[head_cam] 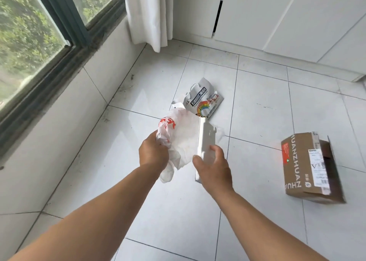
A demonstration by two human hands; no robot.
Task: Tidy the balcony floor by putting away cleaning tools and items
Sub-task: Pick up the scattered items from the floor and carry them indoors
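Nearest, above the tiled floor [257, 106], left hand [153, 151] clenched on a crumpled white plastic bag [182, 134] with red print, right hand [214, 168] grasping a flat white box [206, 140] beside it; farther right, an open cardboard box [309, 167] on its side, contents unseen; beyond, a printed paper bag [204, 100] lying flat.

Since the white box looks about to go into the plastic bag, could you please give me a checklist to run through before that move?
1. Left hand has a grip on the plastic bag: ok, fingers curled round bunched plastic.
2. Right hand has a grip on the white box: ok, held near its lower end.
3. Bag mouth open wide enough: cannot tell, the plastic is crumpled.
4. Box lined up with the bag: ok, it stands right beside it.
5. Other items off the floor: not ok, the paper gift bag and cardboard box lie on the tiles.
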